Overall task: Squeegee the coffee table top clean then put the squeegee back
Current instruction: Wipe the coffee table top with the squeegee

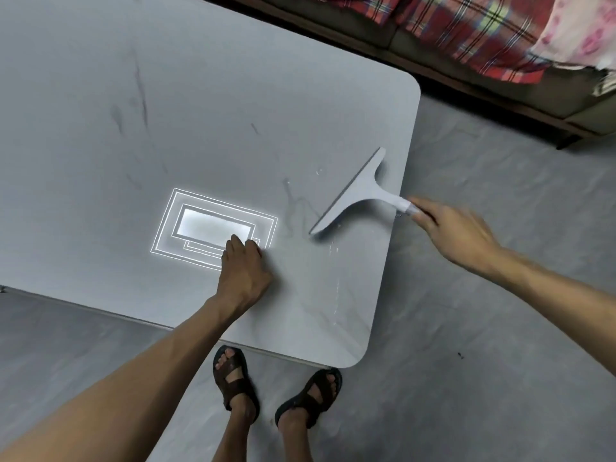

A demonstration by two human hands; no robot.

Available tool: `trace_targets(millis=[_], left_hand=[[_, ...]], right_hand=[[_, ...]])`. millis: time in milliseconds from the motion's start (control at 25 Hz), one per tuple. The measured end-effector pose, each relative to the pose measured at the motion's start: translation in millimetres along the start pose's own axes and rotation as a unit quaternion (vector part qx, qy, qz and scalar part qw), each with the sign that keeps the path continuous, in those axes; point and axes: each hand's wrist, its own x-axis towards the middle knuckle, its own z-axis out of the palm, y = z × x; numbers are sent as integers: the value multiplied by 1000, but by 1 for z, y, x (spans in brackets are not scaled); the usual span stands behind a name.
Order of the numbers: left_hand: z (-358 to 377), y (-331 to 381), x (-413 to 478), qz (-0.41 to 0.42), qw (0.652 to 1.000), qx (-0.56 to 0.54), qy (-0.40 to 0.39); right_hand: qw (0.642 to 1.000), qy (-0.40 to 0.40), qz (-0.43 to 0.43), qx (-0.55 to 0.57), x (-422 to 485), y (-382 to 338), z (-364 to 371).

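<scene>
A pale grey T-shaped squeegee (358, 191) lies with its blade on the grey coffee table top (166, 111), near the table's right edge. My right hand (456, 231) reaches in from the right and touches the end of the handle with its fingertips; whether it grips the handle is unclear. My left hand (245, 271) rests on the table near the front edge, fingers curled and pressed down, holding nothing. Faint dark smears and small wet specks mark the surface around the blade.
A bright reflection of a ceiling light (213, 225) shines on the table beside my left hand. A sofa with plaid and pink cloth (483, 31) stands at the back right. My sandalled feet (276, 391) stand on the grey floor at the table's near corner.
</scene>
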Motion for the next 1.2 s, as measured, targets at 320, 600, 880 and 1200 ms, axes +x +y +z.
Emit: trace_targets(millis=[320, 600, 880, 1200], left_hand=[[-6, 1, 22, -44, 992, -44, -110], [-14, 0, 21, -26, 989, -38, -137], [-7, 0, 22, -20, 990, 0, -136], [-7, 6, 18, -53, 991, 3, -126]], right_hand=[[924, 87, 205, 312, 194, -73, -27], [968, 39, 109, 222, 204, -128, -4], [995, -21, -19, 91, 97, -76, 37], [999, -28, 12, -26, 13, 33, 36]])
